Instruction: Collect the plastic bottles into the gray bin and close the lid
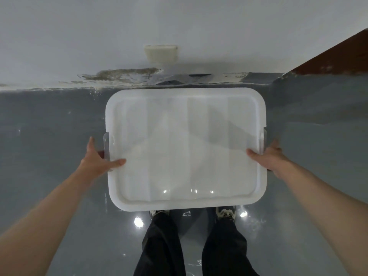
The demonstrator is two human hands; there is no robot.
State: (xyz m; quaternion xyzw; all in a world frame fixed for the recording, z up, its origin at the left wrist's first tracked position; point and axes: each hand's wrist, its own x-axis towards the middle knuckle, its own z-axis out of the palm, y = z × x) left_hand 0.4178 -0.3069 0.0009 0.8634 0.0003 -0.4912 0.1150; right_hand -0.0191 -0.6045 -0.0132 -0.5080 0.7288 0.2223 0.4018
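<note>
A translucent white lid [186,148] lies flat over the bin below me, hiding the bin's body and whatever is inside. My left hand [99,158] grips the lid's left edge by the clear latch [106,144], thumb on top and fingers under the rim. My right hand [266,154] holds the right edge the same way, thumb lying on the lid beside the right latch [262,140]. No plastic bottles are visible.
The bin stands on a glossy gray floor [49,136] close to a white wall [79,36] with a stained, peeling base. A cream wall socket [161,53] sits above the bin. A dark brown panel [338,56] is at the right. My legs and shoes [226,213] stand just behind the bin.
</note>
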